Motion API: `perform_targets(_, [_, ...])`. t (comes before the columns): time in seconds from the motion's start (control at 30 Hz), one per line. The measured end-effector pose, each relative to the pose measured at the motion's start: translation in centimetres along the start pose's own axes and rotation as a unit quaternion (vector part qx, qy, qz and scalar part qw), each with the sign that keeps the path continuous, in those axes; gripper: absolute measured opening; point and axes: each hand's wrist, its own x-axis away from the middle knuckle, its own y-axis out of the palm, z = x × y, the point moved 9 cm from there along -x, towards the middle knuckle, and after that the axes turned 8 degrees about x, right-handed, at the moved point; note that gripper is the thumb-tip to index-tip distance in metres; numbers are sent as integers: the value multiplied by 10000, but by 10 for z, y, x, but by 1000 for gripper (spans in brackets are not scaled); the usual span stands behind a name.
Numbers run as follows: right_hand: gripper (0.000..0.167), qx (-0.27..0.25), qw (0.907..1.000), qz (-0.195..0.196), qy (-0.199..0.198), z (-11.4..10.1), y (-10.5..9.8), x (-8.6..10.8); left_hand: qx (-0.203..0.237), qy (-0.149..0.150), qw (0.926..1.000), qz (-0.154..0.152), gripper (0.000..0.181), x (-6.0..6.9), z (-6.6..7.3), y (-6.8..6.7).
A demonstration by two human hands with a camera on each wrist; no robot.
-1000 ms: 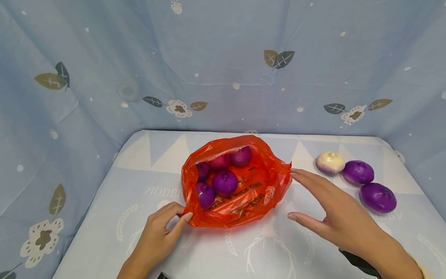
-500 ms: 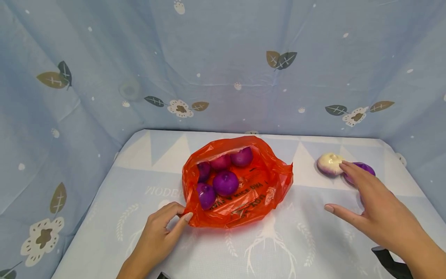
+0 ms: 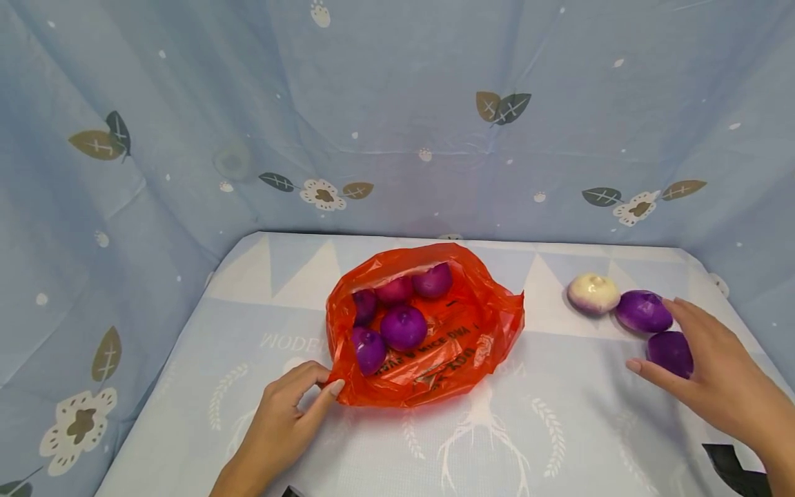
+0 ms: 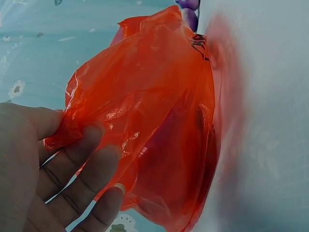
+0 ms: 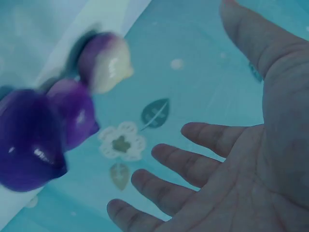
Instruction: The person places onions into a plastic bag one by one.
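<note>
While red bag (image 3: 410,391), central on table (image 3: 559,376), is pinched at near-left rim by left hand (image 3: 282,415), outspread right hand (image 3: 727,386) has been shifted right, from pale onion (image 3: 593,295) to rightmost purple onion (image 3: 668,354).

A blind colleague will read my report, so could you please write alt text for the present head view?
A left hand pinches the edge of an open red bag with five onions visible inside. The open right hand is near three loose onions, two purple and one mostly cream, at the right side of a pale table; a blue curtain hangs behind.
</note>
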Motion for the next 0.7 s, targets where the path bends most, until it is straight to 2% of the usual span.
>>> perform_targets(0.13, [111, 367, 9982, -193, 434, 26, 7, -1, 8, 3, 10000, -4, 15, 0, 0, 0])
perform_targets(0.3, [111, 549, 9946, -455, 759, 49, 15, -2, 26, 36, 10000, 7, 15, -1, 1, 0])
perform_targets(0.5, [110, 469, 9933, -603, 867, 62, 19, -1, 21, -28, 10000, -7, 12, 0, 0, 1])
perform_targets(0.7, [109, 188, 9918, -865, 919, 78, 29, 1, 5, 37, 10000, 16, 21, -1, 1, 0])
